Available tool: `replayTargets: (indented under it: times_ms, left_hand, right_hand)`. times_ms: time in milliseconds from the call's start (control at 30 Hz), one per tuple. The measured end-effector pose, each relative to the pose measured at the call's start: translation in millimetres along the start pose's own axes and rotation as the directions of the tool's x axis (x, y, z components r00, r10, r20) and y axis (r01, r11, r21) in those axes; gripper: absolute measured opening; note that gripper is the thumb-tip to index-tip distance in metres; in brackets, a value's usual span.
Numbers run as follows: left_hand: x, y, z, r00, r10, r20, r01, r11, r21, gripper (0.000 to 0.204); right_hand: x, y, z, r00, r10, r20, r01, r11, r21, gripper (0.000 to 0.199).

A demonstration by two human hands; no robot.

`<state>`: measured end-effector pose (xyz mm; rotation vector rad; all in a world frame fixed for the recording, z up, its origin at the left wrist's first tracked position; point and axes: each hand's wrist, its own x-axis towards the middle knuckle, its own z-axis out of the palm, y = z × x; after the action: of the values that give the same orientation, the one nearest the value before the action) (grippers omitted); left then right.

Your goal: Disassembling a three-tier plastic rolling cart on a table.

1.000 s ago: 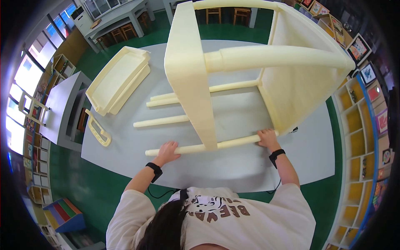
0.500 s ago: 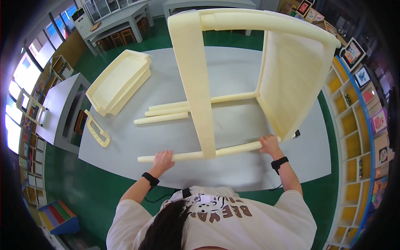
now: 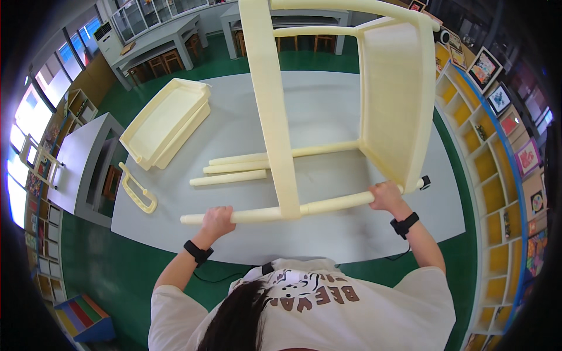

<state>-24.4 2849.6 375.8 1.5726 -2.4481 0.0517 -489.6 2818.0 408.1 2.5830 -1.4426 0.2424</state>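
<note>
A cream plastic trolley frame (image 3: 270,111) lies on its side over the pale table, with poles, a flat crosspiece and a tray-like shelf (image 3: 393,99) standing upright at its right. My left hand (image 3: 218,222) is wrapped round the left part of its near pole (image 3: 257,216). The same pole is held by my right hand (image 3: 387,196) close to the shelf's near corner. Just beyond that hand, a black wheel (image 3: 425,182) shows at the pole's end. Left of the crosspiece lie loose cream tubes (image 3: 228,178).
Stacked cream trays (image 3: 165,120) lie on the table (image 3: 345,237) at the far left, with a cream U-shaped handle (image 3: 138,190) in front of them. Another table (image 3: 82,155) stands to the left. A curved shelf unit (image 3: 486,181) runs along the right.
The frame has turned in my hands, its upper side tipping away and to the left. The near pole has slid slightly left, and both hands keep their grip on it.
</note>
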Motion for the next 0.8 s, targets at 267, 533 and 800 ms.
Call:
replayTargets:
  times_ms: [267, 533, 800]
  left_hand:
    - [31.3, -15.1, -37.6, 0.995, 0.018, 0.103, -0.016, 1.000, -0.021, 0.011]
    - [66.7, -29.5, -62.1, 0.994, 0.085, -0.064, -0.090, 0.993, -0.080, 0.013]
    - [94.8, -37.9, -80.6, 0.993, 0.079, -0.090, -0.084, 0.995, -0.055, 0.015]
  right_hand:
    - [26.6, 4.3, -36.0, 0.990, 0.063, 0.126, -0.066, 0.998, 0.022, 0.013]
    - [64.9, 22.0, -68.1, 0.982, 0.092, 0.167, -0.095, 0.995, 0.012, 0.013]
    - [92.6, 34.3, -87.2, 0.971, 0.124, 0.206, -0.144, 0.986, 0.083, 0.014]
